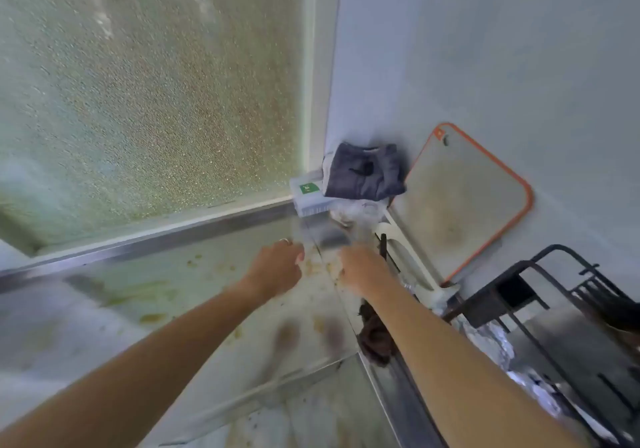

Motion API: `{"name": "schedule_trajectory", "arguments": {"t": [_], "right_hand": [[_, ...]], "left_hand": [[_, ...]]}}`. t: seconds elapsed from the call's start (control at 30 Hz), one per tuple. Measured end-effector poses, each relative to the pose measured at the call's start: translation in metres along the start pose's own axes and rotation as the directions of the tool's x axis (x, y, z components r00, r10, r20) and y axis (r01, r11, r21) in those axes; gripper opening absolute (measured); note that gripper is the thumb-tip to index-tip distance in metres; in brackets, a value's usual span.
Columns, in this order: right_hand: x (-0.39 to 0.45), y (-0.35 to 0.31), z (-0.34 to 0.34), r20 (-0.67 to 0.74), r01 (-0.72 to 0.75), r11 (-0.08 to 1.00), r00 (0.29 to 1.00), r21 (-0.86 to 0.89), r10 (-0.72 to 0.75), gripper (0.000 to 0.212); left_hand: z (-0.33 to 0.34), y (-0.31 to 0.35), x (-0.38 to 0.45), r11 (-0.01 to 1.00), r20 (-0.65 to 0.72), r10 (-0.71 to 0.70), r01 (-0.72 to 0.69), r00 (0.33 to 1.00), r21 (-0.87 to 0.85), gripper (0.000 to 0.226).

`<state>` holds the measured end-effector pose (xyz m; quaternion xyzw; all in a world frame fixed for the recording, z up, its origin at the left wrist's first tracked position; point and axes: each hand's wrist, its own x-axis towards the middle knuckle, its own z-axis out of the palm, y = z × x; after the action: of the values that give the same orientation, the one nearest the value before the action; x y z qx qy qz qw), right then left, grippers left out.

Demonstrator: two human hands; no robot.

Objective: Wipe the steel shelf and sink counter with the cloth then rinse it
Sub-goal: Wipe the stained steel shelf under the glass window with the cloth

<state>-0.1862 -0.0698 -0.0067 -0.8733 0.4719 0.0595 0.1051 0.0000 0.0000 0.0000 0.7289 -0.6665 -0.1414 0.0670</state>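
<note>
Nearest to me, both forearms reach out over the steel shelf (166, 309), a pale metal surface smeared with yellow-brown stains and crumbs; I judge the wiping has not begun here, since the dirt lies undisturbed. At its right edge a dark brown cloth (374, 340) lies bunched against the raised lip, partly under my right forearm. I take it for the wiping cloth, though I cannot be sure. It is well behind both hands, touched by neither.

Further out, my left hand (277, 267) and right hand (363, 267) close in from either side on a blurred clear container (323, 236) standing on the shelf near the back corner. I judge I am lifting it away to bare the surface beneath. The left fingers (300, 255) look curled toward its side; the frame is too smeared to say whether they grip it. The right fingers are hidden behind the hand, so I cannot tell how they lie.

Beyond, a clear box with a green label (306, 191) sits in the corner under the frosted window (149, 94), with a folded grey cloth (363, 170) on top. An orange-rimmed cutting board (460, 202) leans on the wall, and a black wire rack (540, 295) stands to the right.
</note>
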Motion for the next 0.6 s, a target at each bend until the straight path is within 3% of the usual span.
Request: {"name": "schedule_trajectory", "arguments": {"t": [0.2,0.6], "right_hand": [[-0.009,0.034,0.074,0.089,-0.113,0.993,0.989,-0.033,0.115,0.022],[-0.025,0.050,0.171,0.128,-0.437,0.897,0.895,0.064,0.427,0.067]], "left_hand": [[0.082,0.014,0.014,1.000,0.075,0.003,-0.002,0.997,-0.008,0.033],[0.167,0.016,0.010,0.998,0.106,0.049,-0.053,0.993,0.033,0.042]]}}
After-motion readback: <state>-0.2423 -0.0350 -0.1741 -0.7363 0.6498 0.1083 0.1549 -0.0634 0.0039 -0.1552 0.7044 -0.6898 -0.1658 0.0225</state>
